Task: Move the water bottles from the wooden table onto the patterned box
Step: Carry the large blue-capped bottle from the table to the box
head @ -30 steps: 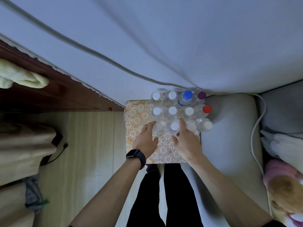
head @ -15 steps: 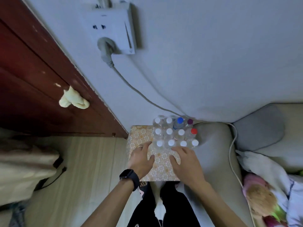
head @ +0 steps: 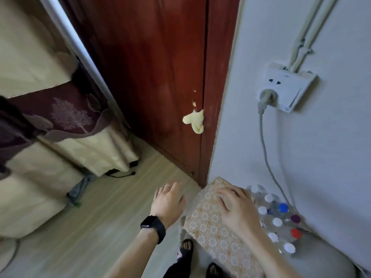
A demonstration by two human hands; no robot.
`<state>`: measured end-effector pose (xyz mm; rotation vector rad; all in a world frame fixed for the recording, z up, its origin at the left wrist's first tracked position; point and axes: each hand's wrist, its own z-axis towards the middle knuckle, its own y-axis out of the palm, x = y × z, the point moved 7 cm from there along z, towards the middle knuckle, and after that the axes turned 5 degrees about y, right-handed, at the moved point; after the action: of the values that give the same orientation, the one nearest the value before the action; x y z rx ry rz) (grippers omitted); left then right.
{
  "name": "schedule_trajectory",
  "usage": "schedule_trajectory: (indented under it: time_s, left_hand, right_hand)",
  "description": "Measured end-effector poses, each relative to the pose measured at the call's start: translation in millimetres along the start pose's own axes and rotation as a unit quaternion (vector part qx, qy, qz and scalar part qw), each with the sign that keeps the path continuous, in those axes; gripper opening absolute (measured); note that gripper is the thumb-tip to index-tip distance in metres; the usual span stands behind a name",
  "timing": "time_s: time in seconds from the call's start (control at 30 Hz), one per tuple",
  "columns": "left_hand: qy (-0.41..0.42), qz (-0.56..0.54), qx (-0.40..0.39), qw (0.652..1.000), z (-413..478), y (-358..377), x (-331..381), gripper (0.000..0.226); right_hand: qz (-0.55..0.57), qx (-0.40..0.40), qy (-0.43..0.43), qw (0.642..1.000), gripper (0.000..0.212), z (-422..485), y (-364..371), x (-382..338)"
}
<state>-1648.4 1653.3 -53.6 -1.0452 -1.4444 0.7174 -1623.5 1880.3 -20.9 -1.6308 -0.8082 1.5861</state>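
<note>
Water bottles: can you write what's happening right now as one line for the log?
water bottles: clustered on patterned box | right hand: flat on box, empty | left hand: open over floor, empty

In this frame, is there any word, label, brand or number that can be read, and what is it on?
None can be read.
Water bottles: any labels are hidden; only caps show.
Wall socket: a small dark mark near its top, too small to read.
Watch: face dark, no digits.
Patterned box: flower print only, no text.
</note>
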Motion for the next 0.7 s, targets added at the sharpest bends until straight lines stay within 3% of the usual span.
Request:
schedule_trajectory:
  time_s: [0.13, 0.27, 0.5, 0.7]
  left_hand:
    - [-0.107, -0.015, 0.084, 0.991, -68, -29, -66, 0.049]
    - [-0.233, -0.009, 0.157, 0.96, -165, -56, -133, 0.049]
    - [-0.42, -0.008, 0.305, 0.855, -359, -122, -221, 0.048]
    - [-0.492, 0.033, 0.41, 0.767, -501, -195, -278, 0.046]
  right_hand:
    - [0.003, -0.087, -0.09, 0.992, 0.023, 3, 44, -51]
    - [0.018, -0.169, -0.203, 0.964, 0.031, -19, 88, -139]
    - [0.028, -0.266, -0.421, 0.867, 0.026, -106, 144, -330]
    - [0.078, -0.275, -0.539, 0.793, 0.028, -203, 180, -498]
